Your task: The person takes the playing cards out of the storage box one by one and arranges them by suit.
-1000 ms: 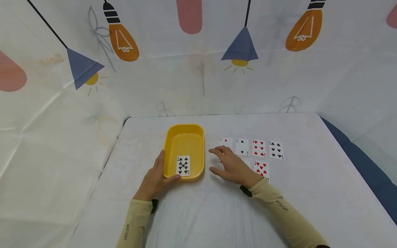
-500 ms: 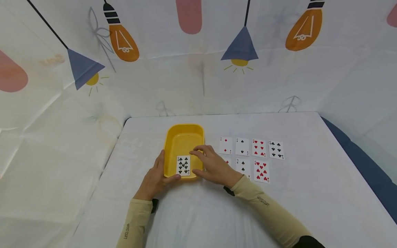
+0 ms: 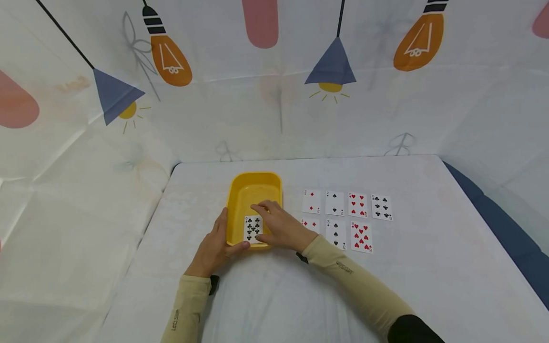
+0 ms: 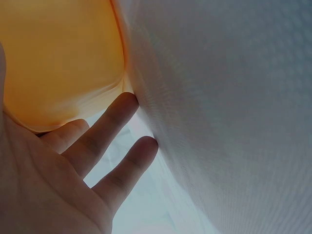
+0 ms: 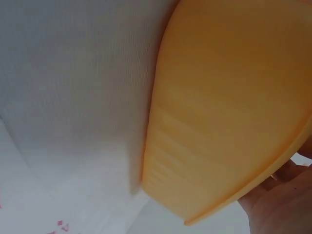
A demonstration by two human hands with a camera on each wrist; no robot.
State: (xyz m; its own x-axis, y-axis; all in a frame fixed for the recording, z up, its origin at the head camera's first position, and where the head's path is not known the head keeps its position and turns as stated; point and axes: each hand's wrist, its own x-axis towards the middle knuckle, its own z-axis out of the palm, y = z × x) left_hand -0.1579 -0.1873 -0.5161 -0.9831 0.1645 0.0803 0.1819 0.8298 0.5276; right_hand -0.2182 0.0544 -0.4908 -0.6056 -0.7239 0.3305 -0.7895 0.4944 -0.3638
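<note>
- My left hand (image 3: pixel 214 245) grips the near-left corner of the yellow tray (image 3: pixel 240 190), thumb hooked over the rim.
- My right hand (image 3: pixel 280 228) reaches into the tray, fingers loosely bent over the clubs card (image 3: pixel 251 227); can't tell if it's pinching it.
- Seven other cards (image 3: pixel 358 205) lie in two rows to the right.

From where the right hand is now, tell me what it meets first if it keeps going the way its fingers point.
The right hand reaches leftward over the yellow tray; straight on, its fingers would probably meet the club card lying inside, though their height above it is unclear.
</note>
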